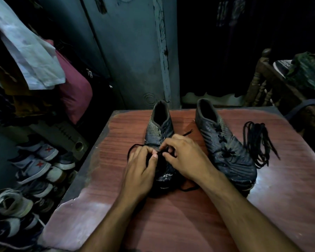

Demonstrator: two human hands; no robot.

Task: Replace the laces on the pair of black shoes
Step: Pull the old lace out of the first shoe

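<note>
left shoe (pixel 159 128) toe hidden under hands, forearms cut off below

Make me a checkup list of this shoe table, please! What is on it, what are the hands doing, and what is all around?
Surface: reddish wooden table, worn pale at its near left corner.
Job's things: left shoe under both hands, its lace partly loose; right shoe laced, untouched; spare bundle of laces lying right of it.
Clutter: nothing seen on the table besides these.
Hands: left hand and right hand both pinch the lace over the left shoe, fingers curled.
Cables: nothing seen.
Surroundings: pile of sneakers on the floor at left, hanging clothes above them, grey metal cupboard behind, wooden chair at right.
</note>
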